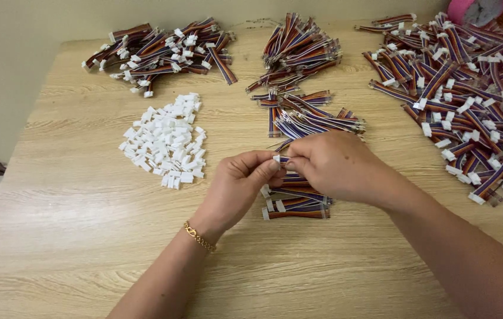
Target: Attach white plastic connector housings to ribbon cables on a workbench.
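From the head view, the left hand [237, 180] and the right hand [331, 165] meet above the wooden bench [74, 236]. Both pinch one small white connector [276, 158] between their fingertips, each grip closed on it, at the end of a striped cable. Under them lie finished cables [296, 207]. A heap of loose white connectors [166, 142] lies to the left, near the hands.
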